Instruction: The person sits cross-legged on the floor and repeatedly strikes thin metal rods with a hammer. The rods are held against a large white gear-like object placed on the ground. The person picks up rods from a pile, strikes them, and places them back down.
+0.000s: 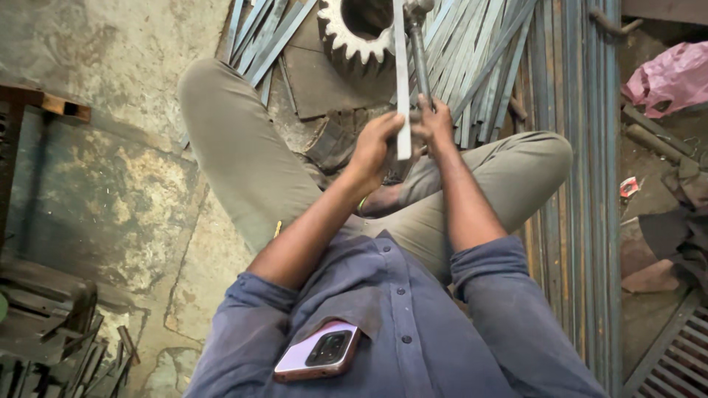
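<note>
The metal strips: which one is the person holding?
The pale flat strip standing upright between both hands; the other strips lie fanned on the floor.

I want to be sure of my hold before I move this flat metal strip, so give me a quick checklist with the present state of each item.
1. Left hand has a grip on the flat metal strip: ok.
2. Right hand is on the dark rod: ok.
3. Strip stands upright between both hands: ok.
4. Strip's lower end seated in anything: cannot tell, hidden by the hands.
5. Toothed gear wheel clear of the strip: not ok, the strip crosses it.
</note>
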